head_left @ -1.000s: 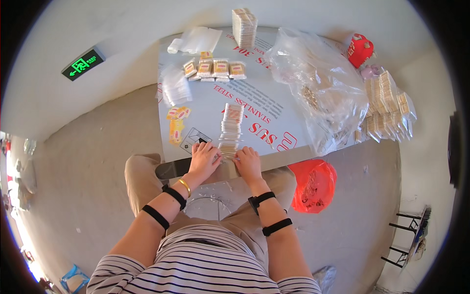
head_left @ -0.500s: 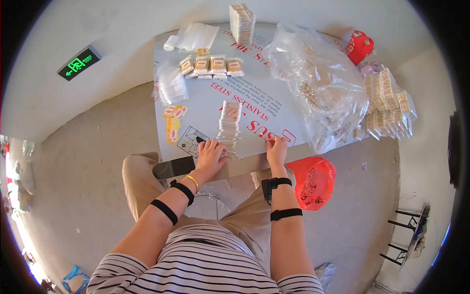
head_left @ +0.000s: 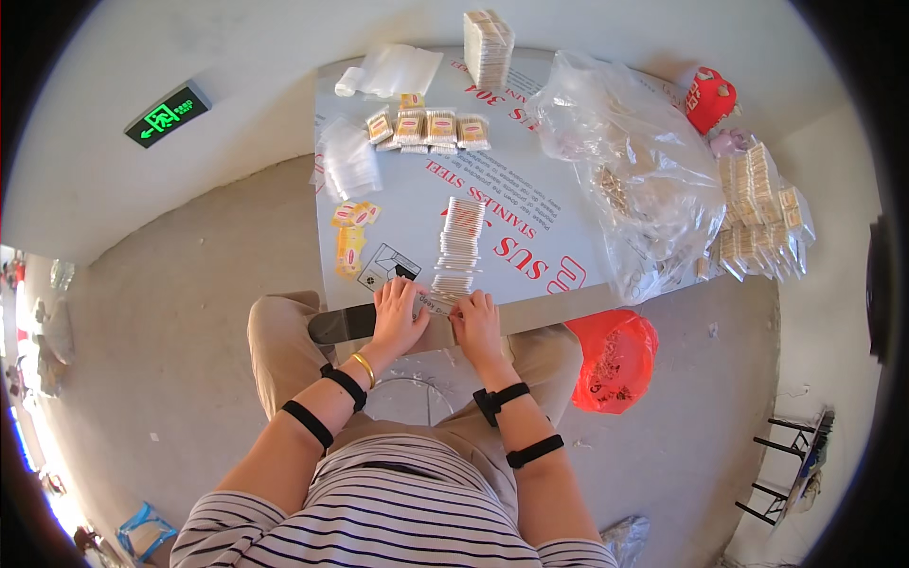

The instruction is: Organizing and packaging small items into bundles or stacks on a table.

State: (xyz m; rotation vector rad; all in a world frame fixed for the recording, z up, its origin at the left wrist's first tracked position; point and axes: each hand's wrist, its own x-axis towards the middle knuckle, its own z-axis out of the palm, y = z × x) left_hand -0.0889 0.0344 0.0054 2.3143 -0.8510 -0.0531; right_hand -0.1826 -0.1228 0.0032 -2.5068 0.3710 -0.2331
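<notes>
Column of white swabs [head_left: 460, 232] lies on the table [head_left: 412, 194], running to its near edge. Left hand [head_left: 400, 310], fingers bent, at the column's near end on the left; right hand [head_left: 475, 327], fingers curled, just beside it on the right. Cannot tell if either grips any. Yellow cards [head_left: 350, 248] lie farther left.

Wall sign [head_left: 168, 115]: lit green running figure with arrow, far beyond and left of the left hand [head_left: 399, 310].
Table sheet [head_left: 574, 232]: large red lettering, small dark lines, beyond the right hand [head_left: 476, 327].
Black line drawing [head_left: 389, 267]: just beyond the left hand.
Yellow cards [head_left: 349, 251]: reddish oval labels, beyond-left of the left hand.
</notes>
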